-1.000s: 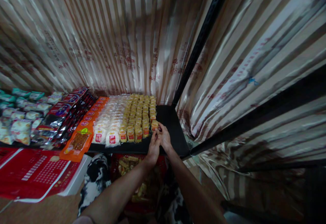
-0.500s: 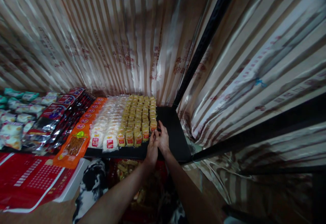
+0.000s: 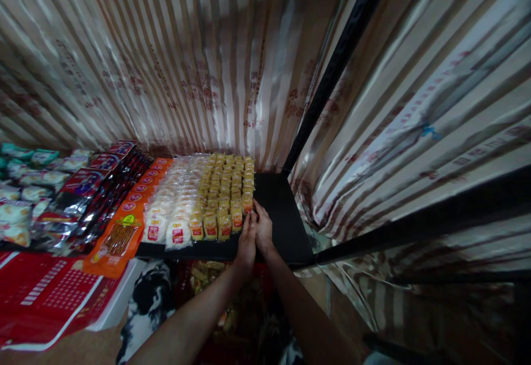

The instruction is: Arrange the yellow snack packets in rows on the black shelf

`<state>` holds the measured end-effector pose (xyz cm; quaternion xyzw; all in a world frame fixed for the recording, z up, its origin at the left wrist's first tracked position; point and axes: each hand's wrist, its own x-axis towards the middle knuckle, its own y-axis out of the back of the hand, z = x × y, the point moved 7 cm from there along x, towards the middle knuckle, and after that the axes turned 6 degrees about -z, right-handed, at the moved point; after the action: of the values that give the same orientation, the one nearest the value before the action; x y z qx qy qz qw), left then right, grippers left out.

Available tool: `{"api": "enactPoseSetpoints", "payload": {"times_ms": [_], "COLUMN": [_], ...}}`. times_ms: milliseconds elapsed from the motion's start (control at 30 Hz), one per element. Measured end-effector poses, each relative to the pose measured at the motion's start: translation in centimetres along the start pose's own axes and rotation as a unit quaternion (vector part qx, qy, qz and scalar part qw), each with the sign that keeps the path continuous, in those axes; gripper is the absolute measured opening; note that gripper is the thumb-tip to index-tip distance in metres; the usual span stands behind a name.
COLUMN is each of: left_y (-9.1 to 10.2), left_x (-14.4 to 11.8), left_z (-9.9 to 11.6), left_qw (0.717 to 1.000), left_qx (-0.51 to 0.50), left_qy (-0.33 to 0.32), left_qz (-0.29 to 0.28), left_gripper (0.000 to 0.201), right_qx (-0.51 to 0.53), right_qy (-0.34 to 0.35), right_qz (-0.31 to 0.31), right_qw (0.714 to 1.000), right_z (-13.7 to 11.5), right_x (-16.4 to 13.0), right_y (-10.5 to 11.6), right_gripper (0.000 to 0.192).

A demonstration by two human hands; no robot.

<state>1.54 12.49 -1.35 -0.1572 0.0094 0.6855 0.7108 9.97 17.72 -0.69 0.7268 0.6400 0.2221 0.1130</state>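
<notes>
Rows of small yellow snack packets (image 3: 226, 188) stand on a black shelf (image 3: 277, 210). My left hand (image 3: 247, 239) and my right hand (image 3: 264, 228) are pressed together at the front of the rightmost row. Their fingertips close around the front yellow snack packet (image 3: 248, 203) of that row, the left from below and the right from its right side. Both forearms reach up from the bottom of the view. The packet's lower edge is hidden by my fingers.
Left of the yellow rows lie white round packets (image 3: 178, 210), orange stick-snack packs (image 3: 124, 227), dark red packs (image 3: 95, 182) and pale bags (image 3: 25, 188). A red basket with packets (image 3: 207, 274) sits below the shelf. Striped curtain (image 3: 199, 66) hangs behind; a black post (image 3: 332, 72) rises at right.
Both hands have slid slightly down and left along the shelf front, and the yellow packet now sits in line with the rightmost row. The view has shifted a little.
</notes>
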Motion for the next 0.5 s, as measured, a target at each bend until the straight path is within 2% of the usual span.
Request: {"api": "enactPoseSetpoints", "payload": {"times_ms": [200,400,500], "left_y": [0.0,0.3,0.6], "left_x": [-0.1,-1.0,-2.4], "left_z": [0.1,-0.6,-0.7], "left_qw": [1.000,1.000,1.000], "left_qx": [-0.001,-0.025,-0.016], "left_qy": [0.011,0.012,0.008], "left_qz": [0.014,0.006,-0.011], "left_gripper": [0.049,0.045,0.041], "right_qx": [-0.004,-0.033,0.013], "right_qy": [-0.015,-0.052,-0.048], "right_qz": [-0.011,0.022,0.056], "right_qw": [1.000,0.998,0.997], "right_z": [-0.2,-0.4,-0.6], "right_x": [-0.4,-2.1,-4.0], "right_y": [0.2,1.3,1.8], "right_gripper": [0.050,0.050,0.046]}}
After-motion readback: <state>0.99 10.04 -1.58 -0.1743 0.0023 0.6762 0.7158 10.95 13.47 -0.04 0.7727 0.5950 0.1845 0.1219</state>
